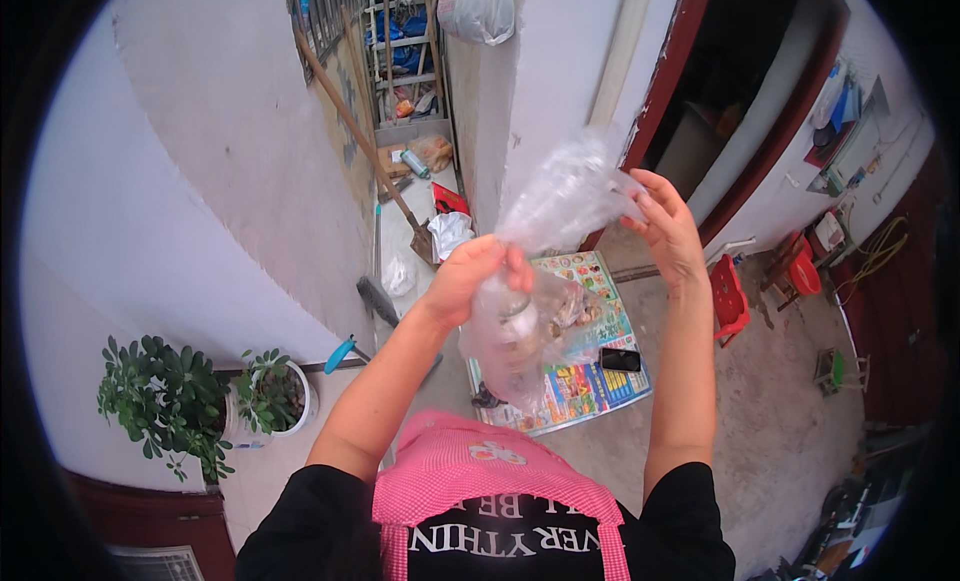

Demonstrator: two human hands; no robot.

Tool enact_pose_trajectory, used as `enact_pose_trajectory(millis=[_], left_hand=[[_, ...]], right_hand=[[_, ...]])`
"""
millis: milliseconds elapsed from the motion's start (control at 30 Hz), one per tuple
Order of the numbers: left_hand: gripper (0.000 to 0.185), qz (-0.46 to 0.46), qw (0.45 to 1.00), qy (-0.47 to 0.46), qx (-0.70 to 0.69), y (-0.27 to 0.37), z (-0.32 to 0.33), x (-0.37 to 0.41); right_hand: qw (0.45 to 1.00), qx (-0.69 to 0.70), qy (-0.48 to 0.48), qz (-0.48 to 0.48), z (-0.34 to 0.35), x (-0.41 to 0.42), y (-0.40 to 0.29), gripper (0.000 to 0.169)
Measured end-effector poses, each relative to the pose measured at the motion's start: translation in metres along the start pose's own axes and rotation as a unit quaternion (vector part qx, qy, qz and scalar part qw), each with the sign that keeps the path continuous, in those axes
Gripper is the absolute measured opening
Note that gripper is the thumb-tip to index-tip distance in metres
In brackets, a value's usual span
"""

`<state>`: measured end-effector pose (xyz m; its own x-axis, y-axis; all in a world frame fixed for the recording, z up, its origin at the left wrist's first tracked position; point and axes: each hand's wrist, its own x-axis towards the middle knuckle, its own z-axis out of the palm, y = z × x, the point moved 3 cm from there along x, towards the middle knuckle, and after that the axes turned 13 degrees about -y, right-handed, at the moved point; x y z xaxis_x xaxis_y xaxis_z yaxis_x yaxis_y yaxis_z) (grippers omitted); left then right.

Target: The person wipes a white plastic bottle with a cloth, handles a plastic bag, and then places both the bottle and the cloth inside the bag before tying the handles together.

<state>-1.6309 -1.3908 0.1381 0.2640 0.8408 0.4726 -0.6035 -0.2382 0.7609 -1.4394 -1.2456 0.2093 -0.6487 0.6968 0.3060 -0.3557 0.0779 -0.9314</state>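
My left hand is closed around the gathered neck of a clear plastic bag. The lower part of the bag hangs beneath that fist, with pale, rounded contents blurred by the film. Up and to the right, my right hand pinches the bag's top edge between thumb and fingers, so the upper film is drawn out between both hands. Below the bag is a low table covered with colourful printed sheets. A pile of small brownish-white pieces lies there, partly behind the film. A black smartphone rests at the table's right side.
Potted plants stand by the left wall. A long-handled shovel leans near the narrow passage, with a broom head close by. A red plastic chair is at the right, past an open doorway.
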Motion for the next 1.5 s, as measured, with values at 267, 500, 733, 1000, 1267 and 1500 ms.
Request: enact_pose_trajectory(millis=[267,500,733,1000,1267,1500], left_hand=[[0.022,-0.002,0.999,0.025,0.026,-0.001,0.001,0.003],[0.019,0.007,0.997,0.064,0.032,-0.002,0.002,0.010],[0.019,0.101,0.940,0.285,0.156,-0.020,0.007,0.027],[0.019,0.076,0.978,0.183,0.061,-0.022,0.025,0.006],[0.022,0.035,0.992,-0.030,-0.117,0.011,0.009,-0.005],[0.030,-0.014,0.999,0.029,-0.022,0.019,-0.002,-0.012]], right_hand=[[0.996,-0.071,-0.048,0.006,-0.010,-0.019,-0.015,0.030],[0.956,-0.159,-0.230,0.088,0.031,-0.026,0.027,0.049],[0.926,-0.354,-0.129,-0.014,0.086,-0.070,0.080,0.107],[0.966,-0.150,-0.205,0.056,0.049,-0.100,0.147,0.074],[0.956,0.062,-0.172,0.229,0.057,-0.091,0.193,0.065],[0.760,0.513,-0.178,0.357,0.102,-0.090,0.279,0.059]])
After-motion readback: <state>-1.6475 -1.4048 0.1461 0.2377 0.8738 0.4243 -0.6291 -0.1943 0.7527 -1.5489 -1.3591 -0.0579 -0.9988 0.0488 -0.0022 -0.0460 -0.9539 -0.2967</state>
